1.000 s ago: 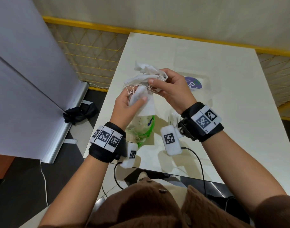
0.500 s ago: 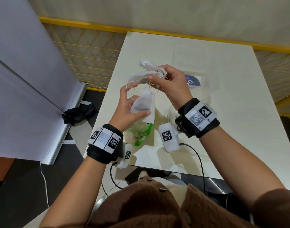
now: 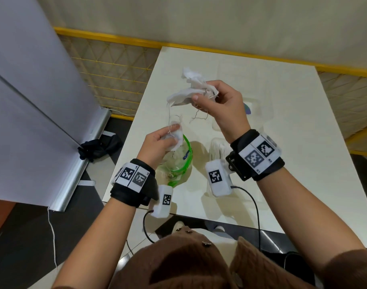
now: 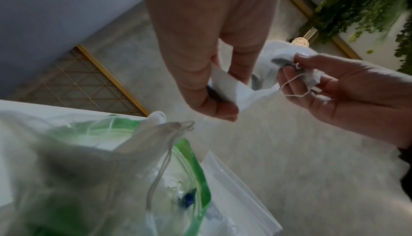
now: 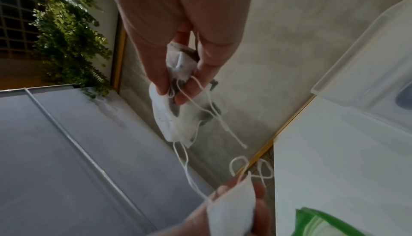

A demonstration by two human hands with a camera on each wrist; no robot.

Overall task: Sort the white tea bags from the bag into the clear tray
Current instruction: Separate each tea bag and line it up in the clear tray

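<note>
My right hand (image 3: 207, 95) grips a crumpled bunch of white tea bags (image 3: 191, 88) above the table, loose strings dangling from it; the right wrist view shows the bunch (image 5: 178, 116) pinched between thumb and fingers. Lower left, my left hand (image 3: 168, 138) pinches a single white tea bag (image 3: 176, 136) just over the green-rimmed plastic bag (image 3: 178, 163), and a string still links it to the bunch. The clear tray (image 3: 259, 113) lies on the table past my right hand, partly hidden by it. In the left wrist view the single tea bag (image 4: 225, 84) sits between my fingers.
The white table (image 3: 282, 174) ends near me at its front edge and at its left edge beside the bag. A grey panel (image 3: 32, 101) stands to the left on the floor. A yellow-framed mesh fence (image 3: 116, 65) runs behind the table.
My left hand has pulled one tea bag down and away from the bunch toward the plastic bag. My right hand stayed up holding the bunch, and the string between them stretched.
</note>
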